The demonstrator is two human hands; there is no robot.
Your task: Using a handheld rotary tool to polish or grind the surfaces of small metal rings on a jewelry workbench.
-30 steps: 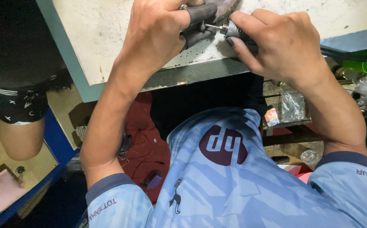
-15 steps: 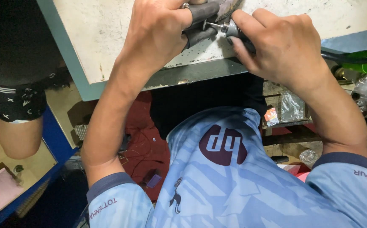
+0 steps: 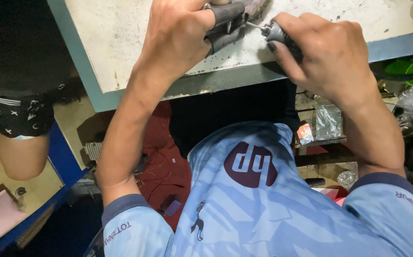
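Head view, looking down past a pale blue jersey [image 3: 263,204] to the worktable [image 3: 121,43]. Below its near edge: a cluttered shelf [image 3: 325,128] at right, another person's bare leg [image 3: 18,152] at far left.

Left hand [image 3: 178,43] was closed around a dark grey part [image 3: 228,21], fingers wrapped tight, pinning it to the white tabletop just past the near edge. Right hand [image 3: 332,57] was closed on a screwdriver [image 3: 275,32], fingers curled round the dark handle, thin metal shaft pointing left into the part.

Part: dark grey, matte, flat and strap-like where it showed beyond the left fingers; mostly covered by the hand, so full shape could not be told. Black specks lay scattered on the table around it.

Risk, judged: the tip sat close to the left fingers; a slip off the fastener under push could jab them. Loosened grip could let the part twist.
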